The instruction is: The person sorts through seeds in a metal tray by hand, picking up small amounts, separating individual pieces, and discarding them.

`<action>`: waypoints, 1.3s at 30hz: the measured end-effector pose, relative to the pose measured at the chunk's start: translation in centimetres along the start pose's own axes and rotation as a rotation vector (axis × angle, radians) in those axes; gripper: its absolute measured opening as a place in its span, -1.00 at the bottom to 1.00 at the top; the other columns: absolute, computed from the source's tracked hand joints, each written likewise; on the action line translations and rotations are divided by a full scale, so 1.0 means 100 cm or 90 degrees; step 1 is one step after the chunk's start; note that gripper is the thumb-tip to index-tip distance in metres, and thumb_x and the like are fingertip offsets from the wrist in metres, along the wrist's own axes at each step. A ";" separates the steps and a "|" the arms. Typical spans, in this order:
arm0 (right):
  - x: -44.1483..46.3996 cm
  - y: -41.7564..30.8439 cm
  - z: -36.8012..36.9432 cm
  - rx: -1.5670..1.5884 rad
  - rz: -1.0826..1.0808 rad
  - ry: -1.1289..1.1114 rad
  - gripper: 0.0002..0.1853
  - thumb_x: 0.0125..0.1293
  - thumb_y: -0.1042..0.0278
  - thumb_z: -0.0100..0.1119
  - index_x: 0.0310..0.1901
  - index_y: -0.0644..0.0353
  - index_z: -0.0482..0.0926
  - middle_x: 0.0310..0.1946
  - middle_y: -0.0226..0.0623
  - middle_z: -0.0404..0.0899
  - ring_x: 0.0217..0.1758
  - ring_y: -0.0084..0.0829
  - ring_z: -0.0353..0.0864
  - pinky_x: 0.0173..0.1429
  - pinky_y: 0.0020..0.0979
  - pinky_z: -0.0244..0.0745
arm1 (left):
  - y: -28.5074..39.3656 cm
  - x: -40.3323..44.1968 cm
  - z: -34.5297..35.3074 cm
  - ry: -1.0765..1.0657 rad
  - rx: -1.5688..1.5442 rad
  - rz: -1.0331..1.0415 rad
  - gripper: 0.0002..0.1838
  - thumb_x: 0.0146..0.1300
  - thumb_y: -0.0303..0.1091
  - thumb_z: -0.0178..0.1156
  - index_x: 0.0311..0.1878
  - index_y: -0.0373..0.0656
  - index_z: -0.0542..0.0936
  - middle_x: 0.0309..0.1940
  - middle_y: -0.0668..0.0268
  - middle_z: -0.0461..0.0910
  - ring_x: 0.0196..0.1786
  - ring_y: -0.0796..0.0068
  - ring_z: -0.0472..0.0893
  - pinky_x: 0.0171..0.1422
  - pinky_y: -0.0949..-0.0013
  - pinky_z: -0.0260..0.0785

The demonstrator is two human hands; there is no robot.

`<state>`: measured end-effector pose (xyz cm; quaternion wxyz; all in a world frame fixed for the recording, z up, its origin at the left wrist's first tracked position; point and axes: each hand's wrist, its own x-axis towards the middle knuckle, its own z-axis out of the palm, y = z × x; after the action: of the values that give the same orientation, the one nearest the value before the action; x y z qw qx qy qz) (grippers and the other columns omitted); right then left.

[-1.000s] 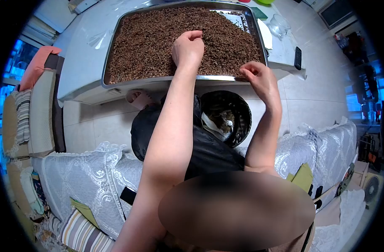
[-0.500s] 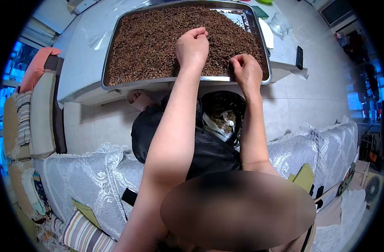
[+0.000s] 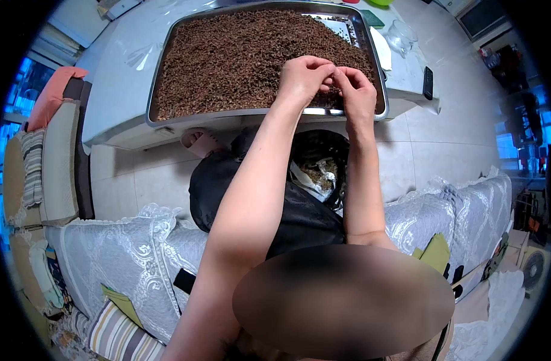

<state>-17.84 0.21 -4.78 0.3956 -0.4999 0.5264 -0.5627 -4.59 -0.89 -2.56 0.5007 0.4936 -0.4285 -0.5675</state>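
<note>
A wide metal tray (image 3: 153, 90) on the table holds a thick layer of small brown dried bits (image 3: 239, 63). Over the tray's right part, my left hand (image 3: 304, 78) and my right hand (image 3: 357, 90) meet at the fingertips. Thumb and fingers of both are pinched together. Whatever lies between them is too small to make out. Beneath my forearms, a black bag-lined bin (image 3: 305, 141) contains white paper and brownish scraps (image 3: 320, 174).
The white table (image 3: 116, 105) also bears a glass pitcher (image 3: 402, 36), a green pad (image 3: 372, 19) and a black remote (image 3: 428, 83) at its right edge. A pink slipper (image 3: 200, 143) shows on the floor. Lace-covered sofa (image 3: 119, 246) lies behind me.
My left hand has moved right and a little nearer, away from the middle of the tray. My right hand has risen slightly, and the fingertips of both now meet.
</note>
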 end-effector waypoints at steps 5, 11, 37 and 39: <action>-0.001 0.001 0.002 0.223 0.115 -0.048 -0.81 0.35 0.35 0.30 -0.13 0.30 0.66 -0.32 -0.41 0.67 -0.32 -0.67 0.56 -0.26 -0.61 0.44 | 0.001 0.001 -0.007 -0.032 -0.060 -0.052 -0.77 0.36 -0.33 0.28 -0.07 -0.30 0.65 -0.29 0.33 0.68 -0.30 0.64 0.64 -0.21 0.57 0.57; -0.003 0.001 0.001 0.392 0.184 -0.075 -0.80 0.36 0.36 0.29 -0.07 0.27 0.62 -0.31 -0.43 0.64 -0.35 -0.69 0.56 -0.34 -0.65 0.42 | 0.005 -0.001 -0.010 -0.092 -0.195 -0.137 -0.80 0.39 -0.34 0.24 -0.07 -0.28 0.62 -0.32 0.33 0.67 -0.27 0.63 0.65 -0.18 0.58 0.59; -0.009 -0.013 0.002 0.425 0.220 -0.103 -0.83 0.34 0.37 0.30 -0.10 0.23 0.63 -0.35 -0.49 0.58 -0.38 -0.74 0.44 -0.36 -0.63 0.26 | 0.008 0.002 -0.028 0.081 -0.246 -0.106 -0.79 0.41 -0.27 0.21 -0.21 -0.25 0.63 -0.41 0.39 0.58 -0.40 0.66 0.53 -0.33 0.56 0.44; -0.003 -0.006 -0.004 0.526 0.227 -0.156 -0.79 0.40 0.38 0.23 -0.01 0.24 0.58 -0.37 -0.50 0.56 -0.41 -0.72 0.43 -0.39 -0.62 0.26 | 0.010 0.001 -0.024 0.011 -0.242 -0.137 -0.78 0.41 -0.26 0.21 -0.21 -0.25 0.64 -0.38 0.38 0.60 -0.38 0.67 0.54 -0.30 0.56 0.45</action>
<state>-18.10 0.63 -4.24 0.7115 -0.2649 0.2849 -0.5851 -2.05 -1.11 -1.95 0.5250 0.4385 -0.2543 -0.6837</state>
